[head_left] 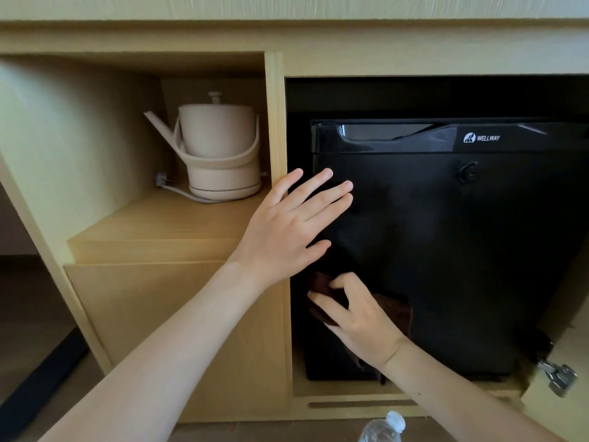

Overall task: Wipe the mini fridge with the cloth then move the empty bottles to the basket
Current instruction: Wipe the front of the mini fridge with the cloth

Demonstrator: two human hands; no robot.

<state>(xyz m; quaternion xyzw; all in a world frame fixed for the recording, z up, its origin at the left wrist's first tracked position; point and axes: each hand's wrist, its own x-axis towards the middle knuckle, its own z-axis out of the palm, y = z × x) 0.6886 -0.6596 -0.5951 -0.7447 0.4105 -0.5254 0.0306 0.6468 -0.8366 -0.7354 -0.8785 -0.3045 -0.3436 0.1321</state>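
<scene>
A black mini fridge (452, 250) with a white WELLWAY logo stands shut inside the right bay of a light wooden cabinet. My left hand (287, 228) lies flat with fingers spread on the upper left of the fridge door. Lower down, my right hand (357, 317) presses a dark brown cloth (395, 309) against the door's lower left part. A clear plastic bottle (384, 429) with a white cap pokes in at the bottom edge, only its top showing. No basket is in view.
A beige kettle (216, 148) with a long spout and a loose cord sits on the shelf in the left bay. Below it is a wooden drawer front (153, 320). A metal hinge (556, 376) and the open cabinet door are at the lower right.
</scene>
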